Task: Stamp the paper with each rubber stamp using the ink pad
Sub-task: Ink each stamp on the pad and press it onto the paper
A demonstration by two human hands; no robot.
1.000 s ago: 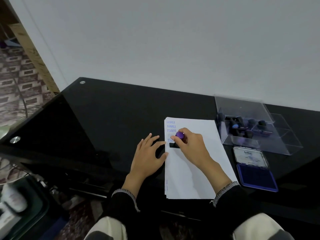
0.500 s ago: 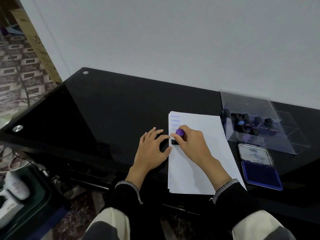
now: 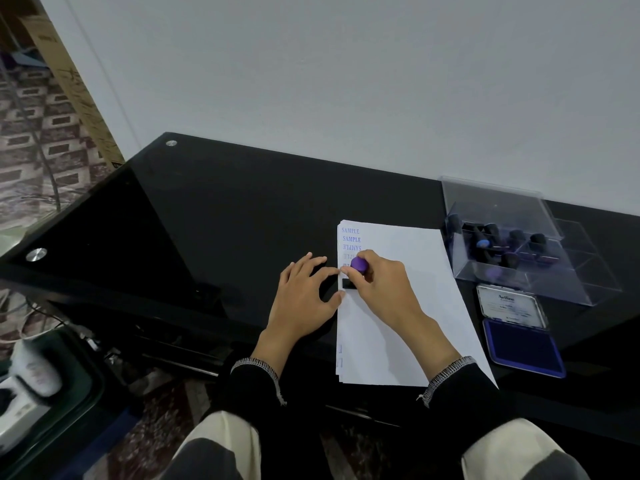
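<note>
right hand (image 3: 384, 289) gripping stamp (image 3: 356, 271) at paper (image 3: 398, 334) left edge

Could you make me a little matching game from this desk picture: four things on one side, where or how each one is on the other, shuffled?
Things:
1. rubber stamp
2. ink pad
3. clear plastic box
4. left hand

States:
A. lid open, right of the paper
B. holds the other stamps
C. gripped by the right hand
D. fingers spread at the paper's left edge

Pairs: 1-C, 2-A, 3-B, 4-D
</note>
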